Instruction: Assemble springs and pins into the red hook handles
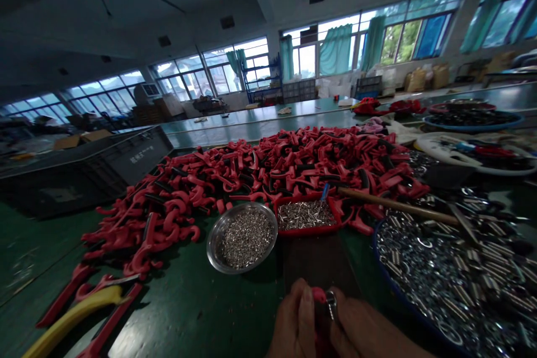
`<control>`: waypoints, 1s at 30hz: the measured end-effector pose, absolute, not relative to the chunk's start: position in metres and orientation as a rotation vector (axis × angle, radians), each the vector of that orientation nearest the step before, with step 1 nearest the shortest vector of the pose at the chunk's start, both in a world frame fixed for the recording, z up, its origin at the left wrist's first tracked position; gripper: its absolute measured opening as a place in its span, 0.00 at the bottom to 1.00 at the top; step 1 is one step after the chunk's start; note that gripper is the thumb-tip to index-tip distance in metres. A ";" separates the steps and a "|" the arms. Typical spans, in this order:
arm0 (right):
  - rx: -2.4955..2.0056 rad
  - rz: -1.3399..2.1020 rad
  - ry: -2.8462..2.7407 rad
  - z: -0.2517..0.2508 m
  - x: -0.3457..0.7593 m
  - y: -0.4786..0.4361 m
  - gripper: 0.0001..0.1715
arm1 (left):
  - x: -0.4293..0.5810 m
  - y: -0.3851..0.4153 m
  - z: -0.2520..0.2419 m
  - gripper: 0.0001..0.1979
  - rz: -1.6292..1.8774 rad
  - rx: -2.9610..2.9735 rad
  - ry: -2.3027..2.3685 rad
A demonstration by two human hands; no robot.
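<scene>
My left hand (pixel 292 320) and my right hand (pixel 361 330) meet at the bottom of the view, closed around a red plastic hook (pixel 319 295). A small metal fitting (pixel 331 304) shows at its top, and the fingers hide most of the hook. A dark wooden board (pixel 319 260) lies just beyond my hands. Past it are a steel bowl of small silver pins (pixel 242 238) and a red tray of metal pins (pixel 305 215). A large heap of red-and-black plastic hooks (pixel 268 179) spreads behind them. To my right, a blue-rimmed tray (pixel 419 302) holds metal washers and bolts.
The green workbench (pixel 197 313) runs under everything. A wooden-handled tool (pixel 398 207) lies across the right side, and a yellow handle (pixel 71 319) sits among long red parts at lower left. A grey crate (pixel 84 173) stands left; basins of dark parts (pixel 472 120) stand far right.
</scene>
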State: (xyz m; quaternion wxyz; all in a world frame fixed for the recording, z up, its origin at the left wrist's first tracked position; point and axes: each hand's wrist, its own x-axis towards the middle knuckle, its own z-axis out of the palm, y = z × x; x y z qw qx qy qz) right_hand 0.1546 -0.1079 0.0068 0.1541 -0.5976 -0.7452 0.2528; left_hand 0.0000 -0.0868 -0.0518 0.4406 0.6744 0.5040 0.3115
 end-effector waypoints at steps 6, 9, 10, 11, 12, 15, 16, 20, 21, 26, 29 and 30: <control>-1.757 0.819 -2.315 0.028 0.146 -0.095 0.18 | 0.000 -0.076 -0.052 0.26 0.716 1.629 1.248; -1.742 0.853 -2.283 0.035 0.145 -0.094 0.17 | 0.000 -0.072 -0.051 0.28 0.704 1.576 1.293; -1.726 0.867 -2.271 0.036 0.145 -0.094 0.17 | 0.001 -0.071 -0.050 0.29 0.697 1.556 1.304; -1.707 0.883 -2.260 0.036 0.145 -0.093 0.16 | 0.001 -0.069 -0.049 0.29 0.687 1.539 1.309; -1.691 0.900 -2.242 0.035 0.146 -0.092 0.16 | 0.003 -0.066 -0.047 0.30 0.677 1.527 1.308; -1.610 0.933 -2.102 0.023 0.147 -0.085 0.15 | 0.010 -0.051 -0.039 0.31 0.658 1.554 1.268; -1.567 0.976 -2.009 0.018 0.147 -0.082 0.15 | 0.013 -0.044 -0.035 0.31 0.648 1.604 1.240; -1.469 1.339 -1.465 -0.004 0.148 -0.072 0.20 | 0.016 -0.018 -0.011 0.31 0.475 1.886 1.086; -1.468 1.427 -1.313 -0.007 0.148 -0.071 0.23 | 0.014 -0.015 -0.004 0.32 0.439 1.929 1.069; -1.396 1.447 -0.869 -0.009 0.155 -0.070 0.34 | 0.005 -0.033 0.017 0.49 0.342 2.176 1.211; -1.482 1.288 -0.694 -0.009 0.155 -0.073 0.34 | 0.014 -0.050 0.007 0.59 0.388 2.271 1.320; -1.494 1.268 -0.660 -0.010 0.153 -0.074 0.34 | 0.018 -0.053 0.002 0.59 0.428 2.283 1.343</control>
